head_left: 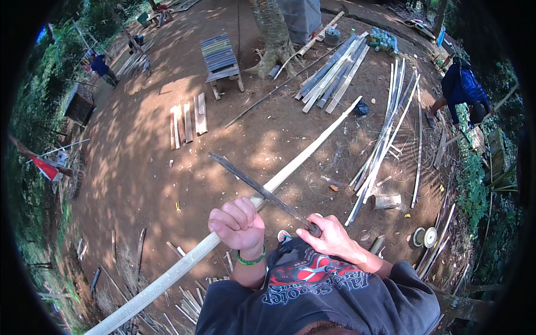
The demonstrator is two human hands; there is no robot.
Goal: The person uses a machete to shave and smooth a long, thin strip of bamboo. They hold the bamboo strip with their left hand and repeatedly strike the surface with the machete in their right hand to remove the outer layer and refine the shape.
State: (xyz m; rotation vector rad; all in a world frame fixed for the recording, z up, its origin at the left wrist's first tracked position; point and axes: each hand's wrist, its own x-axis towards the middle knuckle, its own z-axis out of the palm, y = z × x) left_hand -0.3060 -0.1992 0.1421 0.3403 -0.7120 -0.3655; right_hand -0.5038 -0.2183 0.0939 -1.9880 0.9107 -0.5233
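A long pale bamboo strip (184,259) runs slantwise from the lower left up to the far right in front of my body. My left hand (240,225) is closed around it, fingers curled, with a green band on the wrist. In my right hand (330,239) is the handle of a machete, gripped near my chest. Its dark, narrow blade (240,176) points away to the far left and crosses over the strip just beyond my left hand. Whether the edge touches the strip I cannot tell.
Bamboo slats (338,70) and long strips (385,139) lie ahead and right. A short log (387,201) and a spool (430,237) are nearer. A slatted bench (220,56) stands by a tree (271,33). Other people are at right (466,92) and far left (101,68).
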